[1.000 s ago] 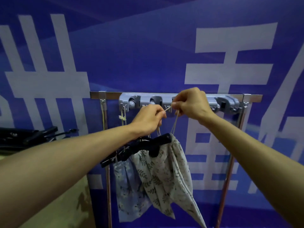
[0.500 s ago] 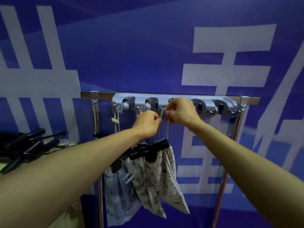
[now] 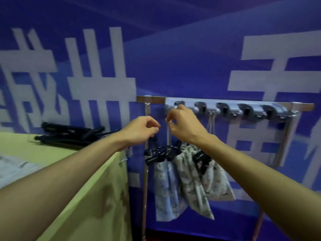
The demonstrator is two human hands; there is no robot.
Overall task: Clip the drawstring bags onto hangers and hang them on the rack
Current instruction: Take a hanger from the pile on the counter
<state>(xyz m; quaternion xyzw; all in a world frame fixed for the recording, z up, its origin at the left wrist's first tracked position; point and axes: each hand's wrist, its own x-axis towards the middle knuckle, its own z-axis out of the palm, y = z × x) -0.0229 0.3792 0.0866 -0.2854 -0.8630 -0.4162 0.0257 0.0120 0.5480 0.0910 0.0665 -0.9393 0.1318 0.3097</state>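
Observation:
Three printed drawstring bags hang below the rack: a pale blue one point(image 3: 165, 190), a leaf-print one point(image 3: 192, 181) and a third bag point(image 3: 219, 185) on the right. Black clip hangers point(image 3: 161, 153) grip their tops. The rack's grey hook rail point(image 3: 227, 109) sits on a metal bar point(image 3: 150, 99). My right hand point(image 3: 184, 126) is at the leftmost hook and pinches a thin drawstring point(image 3: 168, 136) that runs down to the hangers. My left hand point(image 3: 141, 131) hovers just left of that cord, fingers loosely curled, with nothing seen in it.
A table with a green cloth point(image 3: 97, 197) stands at the left, touching the rack's left post point(image 3: 145, 185). Several spare black hangers point(image 3: 69, 133) lie stacked at its back. A pale cloth item point(image 3: 13, 169) lies at the table's left edge. A blue banner wall is behind.
Both hands moved left along the rail, from the middle hook to the leftmost one. My left hand has come off the cord. The view has swung left, showing the table.

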